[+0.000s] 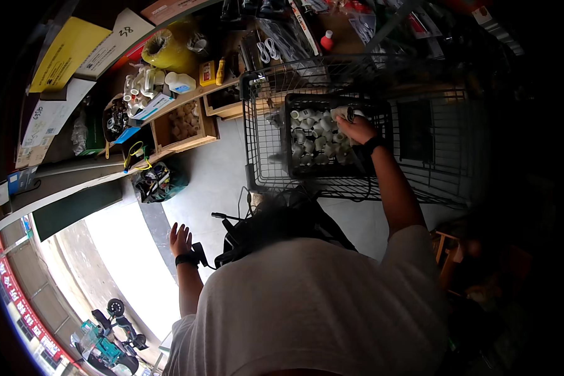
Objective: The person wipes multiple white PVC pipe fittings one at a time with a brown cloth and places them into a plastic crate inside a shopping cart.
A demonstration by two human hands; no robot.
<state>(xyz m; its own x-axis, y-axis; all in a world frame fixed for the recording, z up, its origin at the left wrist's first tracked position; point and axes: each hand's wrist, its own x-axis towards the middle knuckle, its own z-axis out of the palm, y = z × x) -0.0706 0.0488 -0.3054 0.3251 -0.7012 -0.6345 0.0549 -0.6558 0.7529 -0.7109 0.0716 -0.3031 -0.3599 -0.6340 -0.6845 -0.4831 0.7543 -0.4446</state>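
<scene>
A black plastic crate holding many white pipe fittings sits in a wire shopping cart. Over the crate's right part, my right hand is closed around a beige cloth; a white piece shows just beside the fingers, and I cannot tell whether it is held too. My left hand hangs low at the left, away from the cart, with its fingers apart and nothing in it. Each wrist wears a black band.
Wooden shelves at the upper left bear boxes, a white bottle and more fittings. A full black bag stands on the floor below them. Cables with a plug lie near my body. Outside the doorway is a parked three-wheeled vehicle.
</scene>
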